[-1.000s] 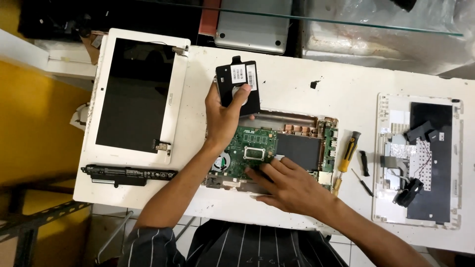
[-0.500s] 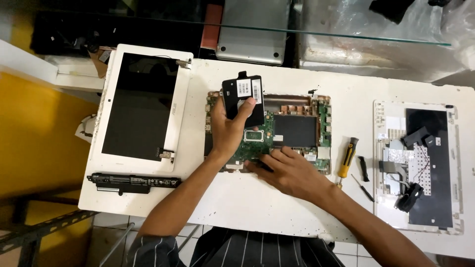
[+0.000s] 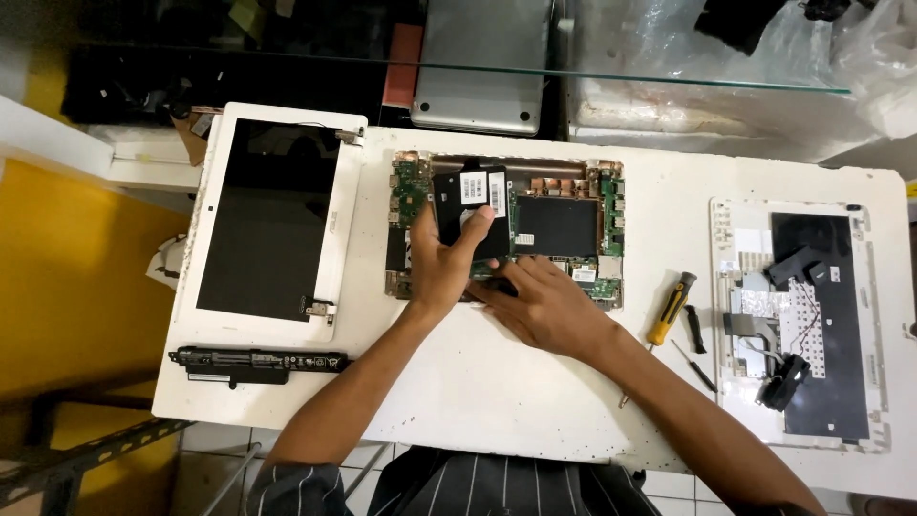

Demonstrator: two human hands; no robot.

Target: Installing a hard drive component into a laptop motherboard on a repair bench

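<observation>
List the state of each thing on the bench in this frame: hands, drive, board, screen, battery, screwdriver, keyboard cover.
left hand: gripping the black drive.
black drive: held over the board.
right hand: flat on the board's near edge.
motherboard: exposed, lying flat.
screen panel: detached, dark, face up.
battery: removed, lying flat.
screwdriver: lying unused.
keyboard cover: detached, underside up.

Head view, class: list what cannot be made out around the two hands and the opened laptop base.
- Laptop base, head view: its lower left part lies under both hands.
- Right hand: what its fingertips touch on the board is hidden by the hand itself.
- Black drive in the left hand: its underside faces away.
- Keyboard cover: its small parts are too small to identify.
</observation>
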